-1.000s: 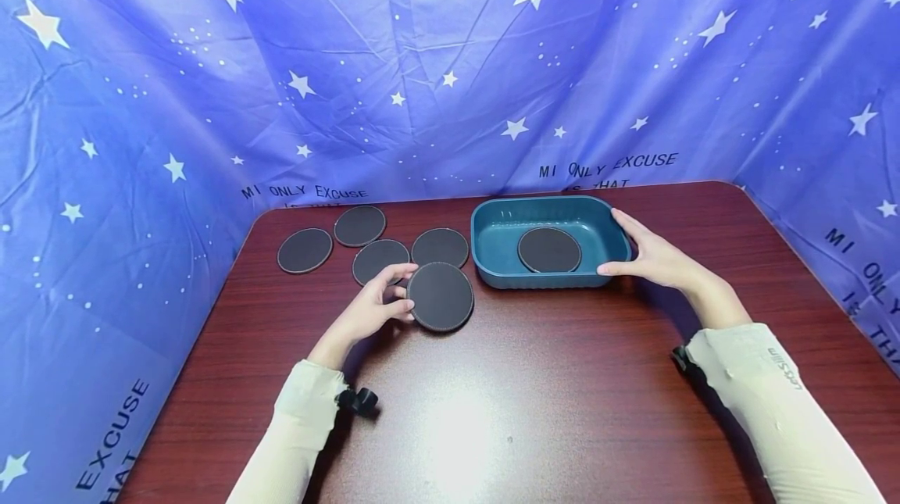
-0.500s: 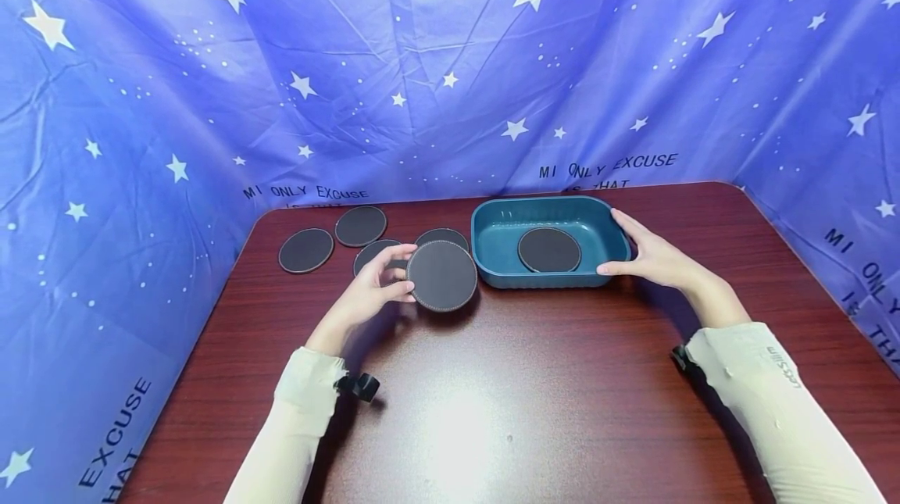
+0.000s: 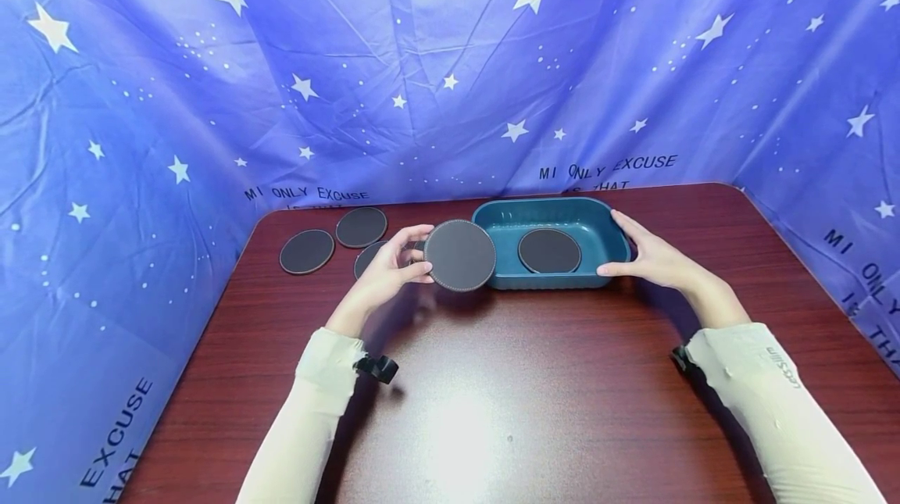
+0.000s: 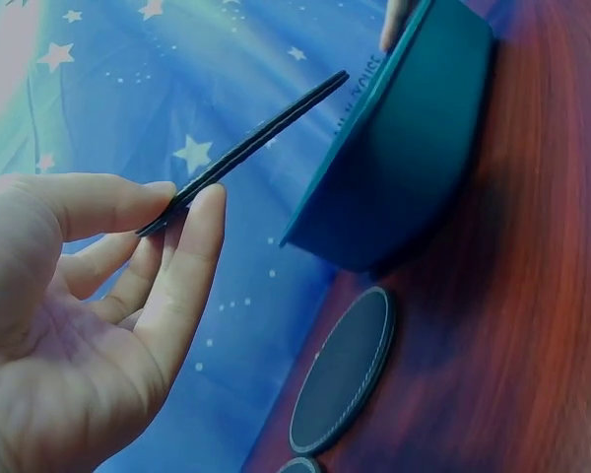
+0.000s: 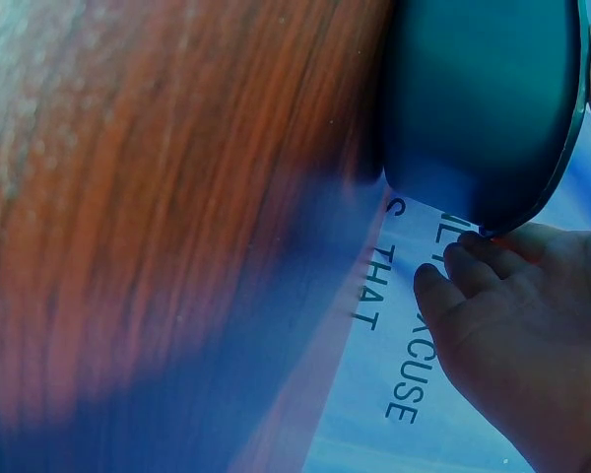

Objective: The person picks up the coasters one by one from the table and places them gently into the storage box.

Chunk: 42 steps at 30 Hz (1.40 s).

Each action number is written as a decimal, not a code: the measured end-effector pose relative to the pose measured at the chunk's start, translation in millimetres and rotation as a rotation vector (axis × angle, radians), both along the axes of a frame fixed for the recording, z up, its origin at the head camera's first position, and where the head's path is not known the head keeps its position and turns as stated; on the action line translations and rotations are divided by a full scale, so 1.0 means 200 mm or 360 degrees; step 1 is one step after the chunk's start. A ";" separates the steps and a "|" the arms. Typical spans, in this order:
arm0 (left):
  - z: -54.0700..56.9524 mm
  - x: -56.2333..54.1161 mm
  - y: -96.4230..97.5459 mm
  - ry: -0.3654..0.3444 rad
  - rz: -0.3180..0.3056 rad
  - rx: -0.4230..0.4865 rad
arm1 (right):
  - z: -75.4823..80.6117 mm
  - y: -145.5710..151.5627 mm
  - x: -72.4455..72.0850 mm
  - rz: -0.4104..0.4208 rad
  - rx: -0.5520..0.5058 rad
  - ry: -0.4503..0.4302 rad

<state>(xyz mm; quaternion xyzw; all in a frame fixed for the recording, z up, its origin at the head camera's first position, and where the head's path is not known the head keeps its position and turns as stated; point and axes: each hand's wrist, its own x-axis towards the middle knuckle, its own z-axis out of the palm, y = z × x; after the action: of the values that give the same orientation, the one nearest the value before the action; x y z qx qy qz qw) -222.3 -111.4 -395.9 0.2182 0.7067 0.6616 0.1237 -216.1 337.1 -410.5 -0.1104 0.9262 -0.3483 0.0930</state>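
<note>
My left hand (image 3: 383, 273) pinches a round dark coaster (image 3: 460, 255) by its left edge, thumb in front and fingers behind. The coaster is held tilted above the table and overlaps the left end of a teal plastic box (image 3: 541, 282) in the head view. Edge-on in the left wrist view, the held coaster (image 4: 261, 141) is apart from the box. Another dark coaster (image 3: 549, 251) lies on the box's floor. My right hand (image 3: 654, 258) grips the box's right end, thumb at the front rim and fingers toward the back corner.
Several coasters lie left of the box: one at far left (image 3: 307, 252), one near the back edge (image 3: 362, 227), and one partly behind my left hand (image 3: 367, 257). Beside the box, another coaster (image 4: 345, 370) shows in the left wrist view. A starry blue cloth (image 3: 422, 58) surrounds the reddish-brown table (image 3: 562, 379).
My left hand has lifted the held coaster away from the viewer and to the right, reaching the box's left end. The right hand and the box stay in place.
</note>
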 end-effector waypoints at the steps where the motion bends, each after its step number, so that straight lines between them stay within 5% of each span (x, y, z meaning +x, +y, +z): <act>1: 0.00 -0.01 0.01 -0.0005 0.0006 0.0013 | 0.00 0.00 0.00 0.0002 -0.0001 0.0003; 16: 0.02 -0.08 0.27 -0.0115 0.0184 0.0060 | 0.00 0.00 0.00 0.0000 -0.0004 0.0014; 27: 0.01 -0.10 0.47 -0.0235 0.0199 0.0048 | -0.01 0.00 0.00 -0.0009 -0.0017 0.0026; 33: 0.00 -0.12 0.57 -0.0289 0.0298 -0.0082 | 0.00 0.00 0.01 -0.0011 -0.0019 0.0020; 42: 0.02 -0.17 0.70 -0.0211 0.0364 -0.0387 | -0.01 0.00 0.00 -0.0012 -0.0016 0.0010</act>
<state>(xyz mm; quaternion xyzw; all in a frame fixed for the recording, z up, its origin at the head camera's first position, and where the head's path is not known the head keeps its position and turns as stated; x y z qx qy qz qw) -255.5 28.5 -391.1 0.0758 0.7919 0.5941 0.1194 -215.9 337.3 -412.4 -0.1085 0.9251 -0.3530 0.0883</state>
